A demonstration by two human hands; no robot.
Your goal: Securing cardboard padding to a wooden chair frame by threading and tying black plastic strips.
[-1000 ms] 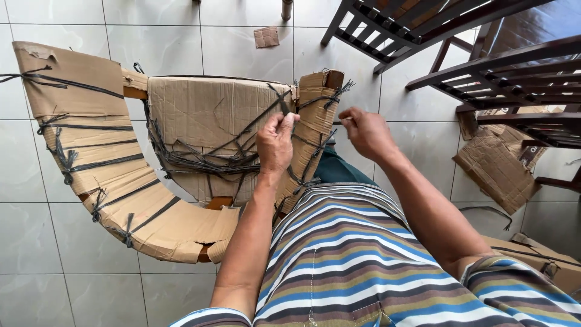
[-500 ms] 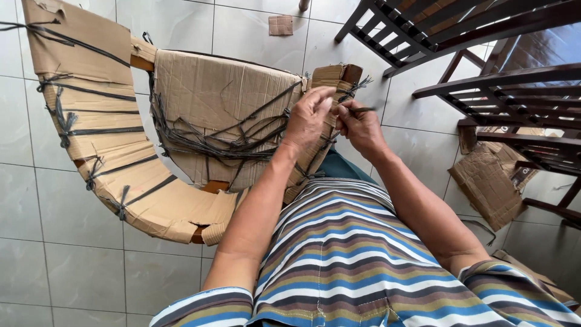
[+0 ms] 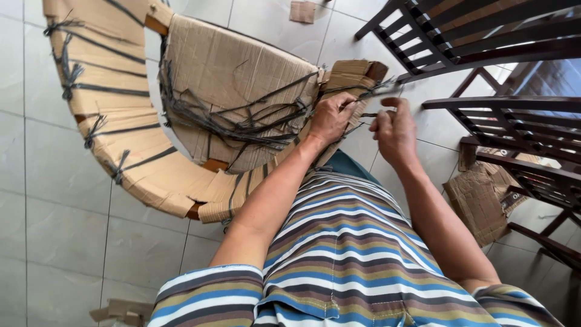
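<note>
Furniture workshop: cardboard-wrapped chair (image 3: 181, 103), wooden frames (image 3: 484, 42)

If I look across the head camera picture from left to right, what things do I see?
Curved cardboard-wrapped chair tied with black straps → left hand → right hand → crumpled brown cardboard piece on the floor → dark wooden slatted chair.

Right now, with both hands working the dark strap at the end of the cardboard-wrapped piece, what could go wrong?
1. The left hand and right hand pull a thin dark strap taut; it could slip from their grip or snap back at the fingers.
2. The cardboard wrap is creased where straps cross; more pulling might tear it.
3. The dark wooden chair frames stand close to the right arm, so an elbow may knock them.
</note>
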